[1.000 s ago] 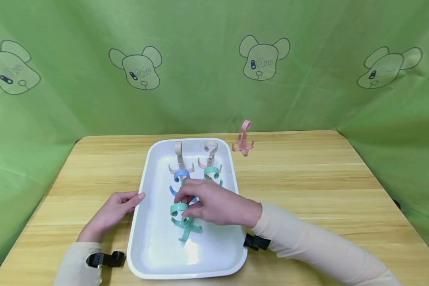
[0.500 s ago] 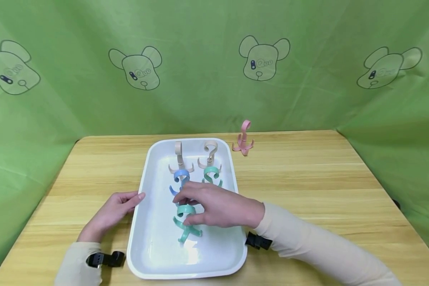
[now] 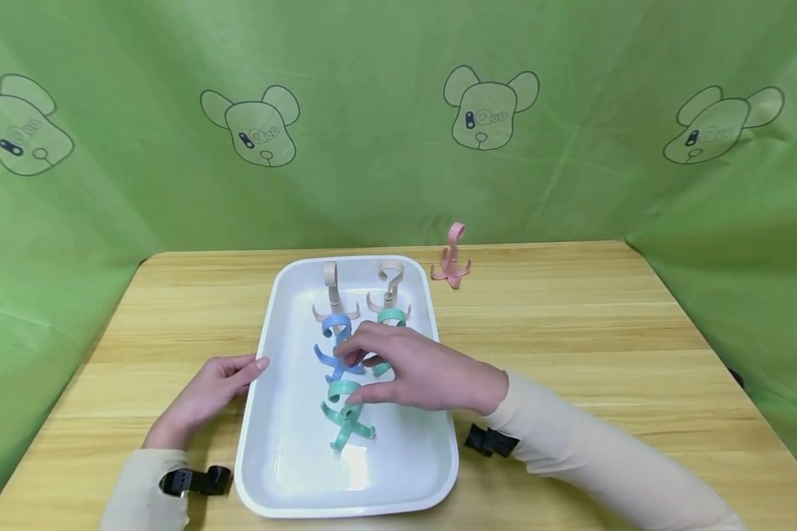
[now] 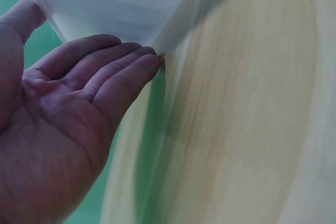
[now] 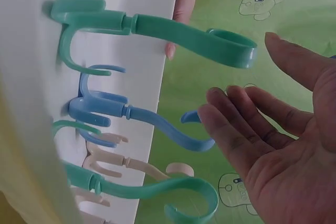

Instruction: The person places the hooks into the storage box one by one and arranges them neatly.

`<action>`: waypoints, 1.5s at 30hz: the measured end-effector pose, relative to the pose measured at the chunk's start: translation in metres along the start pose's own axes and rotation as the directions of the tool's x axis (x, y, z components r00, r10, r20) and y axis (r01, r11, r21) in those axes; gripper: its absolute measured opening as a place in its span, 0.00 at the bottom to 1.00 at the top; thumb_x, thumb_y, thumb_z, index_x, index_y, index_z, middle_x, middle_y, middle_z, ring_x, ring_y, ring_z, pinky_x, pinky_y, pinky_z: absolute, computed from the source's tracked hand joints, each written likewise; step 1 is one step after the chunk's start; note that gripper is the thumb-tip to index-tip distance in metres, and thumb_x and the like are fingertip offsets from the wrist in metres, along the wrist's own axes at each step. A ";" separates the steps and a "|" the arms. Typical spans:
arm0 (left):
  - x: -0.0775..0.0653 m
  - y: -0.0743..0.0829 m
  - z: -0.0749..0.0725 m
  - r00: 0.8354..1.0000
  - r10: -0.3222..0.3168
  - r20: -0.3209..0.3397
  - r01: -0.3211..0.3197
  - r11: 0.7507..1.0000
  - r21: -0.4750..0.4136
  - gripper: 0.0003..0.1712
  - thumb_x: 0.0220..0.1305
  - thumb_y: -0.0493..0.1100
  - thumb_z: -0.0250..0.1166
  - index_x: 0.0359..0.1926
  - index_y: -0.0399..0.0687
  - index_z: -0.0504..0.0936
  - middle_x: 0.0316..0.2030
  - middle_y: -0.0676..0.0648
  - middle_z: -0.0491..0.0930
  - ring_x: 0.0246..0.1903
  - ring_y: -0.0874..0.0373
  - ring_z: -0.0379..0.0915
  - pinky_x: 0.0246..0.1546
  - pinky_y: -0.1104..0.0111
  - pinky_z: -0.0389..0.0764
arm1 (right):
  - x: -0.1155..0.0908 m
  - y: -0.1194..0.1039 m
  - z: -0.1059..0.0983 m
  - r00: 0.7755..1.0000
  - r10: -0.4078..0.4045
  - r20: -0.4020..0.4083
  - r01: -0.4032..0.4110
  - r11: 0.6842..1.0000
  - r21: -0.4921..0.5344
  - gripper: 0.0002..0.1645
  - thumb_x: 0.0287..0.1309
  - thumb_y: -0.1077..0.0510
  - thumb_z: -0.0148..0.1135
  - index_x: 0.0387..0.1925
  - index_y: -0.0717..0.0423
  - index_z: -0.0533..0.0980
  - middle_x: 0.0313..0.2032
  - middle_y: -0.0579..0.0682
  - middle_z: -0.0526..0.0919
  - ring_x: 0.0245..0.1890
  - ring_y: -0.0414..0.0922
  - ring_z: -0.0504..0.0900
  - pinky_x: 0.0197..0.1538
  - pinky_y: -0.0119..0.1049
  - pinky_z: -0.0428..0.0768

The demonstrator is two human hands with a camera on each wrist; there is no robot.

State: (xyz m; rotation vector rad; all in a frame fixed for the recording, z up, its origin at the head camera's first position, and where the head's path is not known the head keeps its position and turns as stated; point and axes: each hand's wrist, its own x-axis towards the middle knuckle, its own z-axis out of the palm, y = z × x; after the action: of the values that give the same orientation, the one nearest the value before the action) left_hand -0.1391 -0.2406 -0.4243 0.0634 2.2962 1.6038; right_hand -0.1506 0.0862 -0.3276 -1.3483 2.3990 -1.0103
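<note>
A white tray (image 3: 292,472) holds several plastic hanging hooks, each a curved top hook over a clawed base. My left hand (image 3: 206,391) holds the tray's left rim, thumb on top; in the left wrist view its fingers (image 4: 113,72) lie straight against the outside. My right hand (image 3: 425,365) is above the tray with fingers spread, behind and right of the nearest green hanging hook (image 3: 347,428). In the right wrist view a gap shows between thumb and that green hook's curl (image 5: 226,48). Behind it stands a blue hanging hook (image 3: 329,360), partly covered by my fingers.
Another green hanging hook (image 3: 392,316) stands at the tray's right, half hidden by my hand. Two beige hanging hooks (image 3: 334,295) line the tray's far end. Outside, a pink hanging hook (image 3: 452,264) stands on the wooden table (image 3: 571,317). Green cloth (image 3: 372,192) hangs behind.
My right hand turned the nearest green hook's curl to the right, then let go and moved back and right. The left hand stays at the tray's rim.
</note>
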 end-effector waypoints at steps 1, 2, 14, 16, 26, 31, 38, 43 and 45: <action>0.000 0.000 0.000 1.000 0.001 -0.001 -0.001 1.000 0.004 0.32 0.75 0.54 0.55 0.62 0.28 0.73 0.49 0.37 0.82 0.46 0.51 0.81 0.49 0.66 0.79 | -0.001 0.001 -0.001 1.000 0.001 -0.003 -0.001 1.000 0.001 0.25 0.56 0.48 0.72 0.54 0.51 0.77 0.44 0.37 0.77 0.46 0.34 0.76 0.53 0.29 0.76; 0.000 0.000 0.000 1.000 0.001 -0.002 -0.001 1.000 0.004 0.32 0.75 0.54 0.55 0.62 0.28 0.73 0.49 0.37 0.82 0.46 0.51 0.81 0.49 0.66 0.79 | -0.002 0.002 -0.002 1.000 0.002 -0.006 -0.002 1.000 0.005 0.25 0.57 0.48 0.72 0.54 0.51 0.77 0.45 0.37 0.77 0.47 0.34 0.76 0.53 0.29 0.76; 0.000 0.002 0.000 1.000 -0.003 -0.008 0.003 1.000 0.005 0.32 0.74 0.54 0.55 0.62 0.28 0.73 0.49 0.37 0.82 0.47 0.51 0.81 0.50 0.66 0.79 | -0.015 0.009 -0.019 0.995 -0.007 -0.103 0.011 0.999 0.038 0.19 0.60 0.52 0.69 0.51 0.53 0.78 0.46 0.42 0.78 0.49 0.38 0.78 0.53 0.33 0.78; 0.001 0.001 -0.001 1.000 0.002 -0.006 -0.002 1.000 0.011 0.32 0.74 0.54 0.55 0.62 0.28 0.73 0.49 0.36 0.82 0.47 0.50 0.81 0.51 0.64 0.79 | -0.017 0.010 -0.022 0.992 -0.016 -0.123 0.025 0.997 0.072 0.19 0.60 0.54 0.70 0.51 0.54 0.78 0.46 0.42 0.78 0.48 0.37 0.79 0.53 0.32 0.78; 0.000 -0.002 -0.002 1.000 0.016 0.021 -0.016 1.000 0.007 0.31 0.75 0.52 0.55 0.61 0.27 0.72 0.50 0.36 0.81 0.48 0.49 0.80 0.51 0.64 0.79 | -0.033 0.026 -0.043 0.959 0.038 -0.281 0.012 0.984 0.175 0.16 0.60 0.62 0.68 0.50 0.59 0.79 0.47 0.49 0.81 0.48 0.47 0.82 0.53 0.36 0.79; 0.001 -0.002 0.000 1.000 0.019 0.016 -0.019 1.000 0.005 0.31 0.75 0.53 0.55 0.62 0.28 0.72 0.51 0.36 0.81 0.50 0.49 0.79 0.53 0.62 0.78 | -0.039 0.038 -0.058 0.927 0.105 -0.359 -0.048 0.985 0.163 0.13 0.62 0.63 0.66 0.49 0.58 0.79 0.46 0.50 0.82 0.47 0.44 0.82 0.52 0.37 0.80; 0.000 0.000 -0.001 1.000 0.013 0.010 -0.014 1.000 0.004 0.32 0.75 0.53 0.55 0.62 0.28 0.72 0.51 0.36 0.81 0.49 0.48 0.80 0.53 0.62 0.78 | -0.044 0.058 -0.071 0.895 0.202 -0.398 -0.145 0.975 0.169 0.14 0.64 0.61 0.65 0.49 0.62 0.79 0.47 0.53 0.82 0.49 0.48 0.80 0.51 0.38 0.80; 0.000 0.000 -0.001 1.000 0.016 0.015 -0.015 1.000 -0.016 0.31 0.75 0.53 0.55 0.62 0.27 0.72 0.50 0.36 0.81 0.48 0.49 0.80 0.51 0.64 0.79 | -0.045 0.071 -0.076 0.864 0.251 -0.437 -0.186 0.965 0.187 0.14 0.64 0.60 0.65 0.49 0.61 0.79 0.47 0.51 0.82 0.49 0.45 0.80 0.51 0.36 0.81; 0.001 -0.001 -0.001 1.000 0.019 0.016 -0.019 1.000 -0.021 0.31 0.75 0.52 0.55 0.61 0.27 0.72 0.50 0.35 0.81 0.48 0.49 0.80 0.50 0.66 0.79 | -0.045 0.075 -0.078 0.846 0.275 -0.456 -0.203 0.958 0.201 0.14 0.64 0.60 0.65 0.50 0.61 0.79 0.47 0.51 0.82 0.48 0.45 0.80 0.51 0.37 0.80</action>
State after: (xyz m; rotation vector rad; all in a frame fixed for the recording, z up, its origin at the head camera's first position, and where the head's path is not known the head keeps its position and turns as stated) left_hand -0.1402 -0.2416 -0.4246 0.0930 2.2735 1.6304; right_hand -0.2136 0.1849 -0.3245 -0.7800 2.6752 -1.5565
